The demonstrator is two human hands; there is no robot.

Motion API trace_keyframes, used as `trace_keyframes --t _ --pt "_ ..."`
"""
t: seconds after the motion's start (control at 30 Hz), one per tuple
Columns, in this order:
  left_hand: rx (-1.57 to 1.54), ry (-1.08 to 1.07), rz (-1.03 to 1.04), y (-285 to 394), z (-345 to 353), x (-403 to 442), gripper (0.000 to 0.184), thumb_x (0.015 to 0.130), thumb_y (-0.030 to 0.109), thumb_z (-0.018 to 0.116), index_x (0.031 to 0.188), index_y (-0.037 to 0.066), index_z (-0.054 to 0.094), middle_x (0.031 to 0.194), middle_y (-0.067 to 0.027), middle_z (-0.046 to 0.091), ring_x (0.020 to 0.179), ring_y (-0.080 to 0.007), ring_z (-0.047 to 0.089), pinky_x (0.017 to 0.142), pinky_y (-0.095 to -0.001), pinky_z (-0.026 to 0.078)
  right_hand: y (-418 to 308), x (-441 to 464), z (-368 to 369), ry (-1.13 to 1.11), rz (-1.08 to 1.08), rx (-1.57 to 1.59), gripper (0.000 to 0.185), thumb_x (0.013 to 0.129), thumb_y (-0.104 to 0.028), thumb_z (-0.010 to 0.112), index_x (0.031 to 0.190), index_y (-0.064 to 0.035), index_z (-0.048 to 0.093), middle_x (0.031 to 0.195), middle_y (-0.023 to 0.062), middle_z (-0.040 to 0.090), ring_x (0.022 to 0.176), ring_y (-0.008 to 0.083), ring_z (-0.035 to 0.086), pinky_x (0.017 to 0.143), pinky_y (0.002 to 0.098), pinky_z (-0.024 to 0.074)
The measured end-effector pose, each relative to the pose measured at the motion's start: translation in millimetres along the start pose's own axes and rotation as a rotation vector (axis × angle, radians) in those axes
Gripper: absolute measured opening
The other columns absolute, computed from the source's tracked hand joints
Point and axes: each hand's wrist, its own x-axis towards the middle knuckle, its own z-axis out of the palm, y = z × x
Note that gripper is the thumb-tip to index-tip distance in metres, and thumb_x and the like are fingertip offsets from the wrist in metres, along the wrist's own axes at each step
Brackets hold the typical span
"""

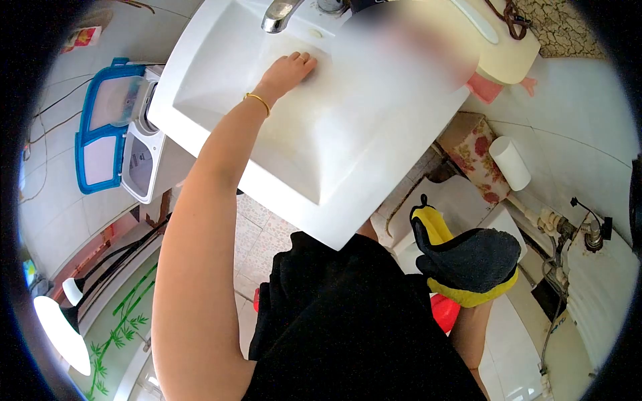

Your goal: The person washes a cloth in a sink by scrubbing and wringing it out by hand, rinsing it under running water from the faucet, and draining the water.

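My left hand (pixel 292 70), with a gold bangle at the wrist, is down in the white washbasin (pixel 221 137), below the tap (pixel 279 16). Its fingers are curled, and a small dark patch shows beneath them. I cannot make out whether that is a shadow, the drain or something held. Off to the right, outside the basin, a two-sided grey and yellow cleaning cloth (pixel 468 260) hangs bunched over my right hand. The cloth hides that hand's fingers; only the forearm shows below it.
A washing machine (pixel 144 160) with raised blue-rimmed lids stands left of the basin. A cream-coloured board or lid (pixel 511 57) lies at the basin's far right. A white roll (pixel 509 164), pipes (pixel 562 230) and a lamp (pixel 63 334) are around the edges. Part of the basin is blurred.
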Motion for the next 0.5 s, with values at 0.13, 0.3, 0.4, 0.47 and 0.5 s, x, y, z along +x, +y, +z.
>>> trace_keyframes --t 0.13,0.3,0.4,0.47,0.5 --pt "-0.094 0.028 -0.238 15.0 -8.2 -12.3 0.036 0.083 0.012 0.060 0.117 0.006 0.050 0.116 -0.0124 0.056 0.108 -0.0280 0.057 0.088 -0.0400 0.051 0.8 0.8 1.6 -0.010 0.004 0.005 0.060 0.089 -0.042 0.046 0.133 -0.0012 0.048 0.130 0.0190 0.055 0.118 0.0349 0.054 0.101 0.0462 0.0434" --pt "-0.501 0.119 -1.219 53.3 -19.4 -35.8 0.037 0.087 0.026 0.057 0.118 0.006 0.052 0.114 -0.0146 0.055 0.111 -0.0314 0.053 0.089 -0.0506 0.045 4.2 3.1 6.5 -0.028 0.013 0.019 0.061 0.089 -0.042 0.047 0.133 -0.0008 0.047 0.131 0.0193 0.054 0.118 0.0350 0.054 0.101 0.0462 0.0433" --pt "-0.373 -0.128 -1.289 77.8 1.8 -47.6 0.035 0.092 0.026 0.049 0.117 0.002 0.056 0.116 -0.0166 0.058 0.107 -0.0322 0.057 0.088 -0.0500 0.046 5.4 3.9 9.8 -0.043 0.020 0.023 0.061 0.089 -0.042 0.047 0.133 -0.0005 0.047 0.131 0.0195 0.054 0.118 0.0350 0.054 0.102 0.0462 0.0432" --pt "-0.912 0.030 -1.386 88.9 6.2 -50.1 0.037 0.094 0.025 0.043 0.115 -0.002 0.057 0.115 -0.0178 0.061 0.104 -0.0335 0.060 0.089 -0.0489 0.048 6.8 4.1 10.5 -0.049 0.024 0.022 0.061 0.089 -0.042 0.047 0.133 -0.0004 0.047 0.131 0.0196 0.054 0.118 0.0351 0.054 0.102 0.0462 0.0431" --pt "-1.185 0.114 -1.410 93.4 10.3 -49.8 0.039 0.095 0.025 0.040 0.114 -0.003 0.058 0.114 -0.0185 0.062 0.102 -0.0342 0.062 0.090 -0.0484 0.049 7.1 4.6 11.3 -0.049 0.026 0.023 0.061 0.089 -0.042 0.047 0.133 -0.0003 0.047 0.131 0.0197 0.054 0.118 0.0351 0.054 0.102 0.0462 0.0431"
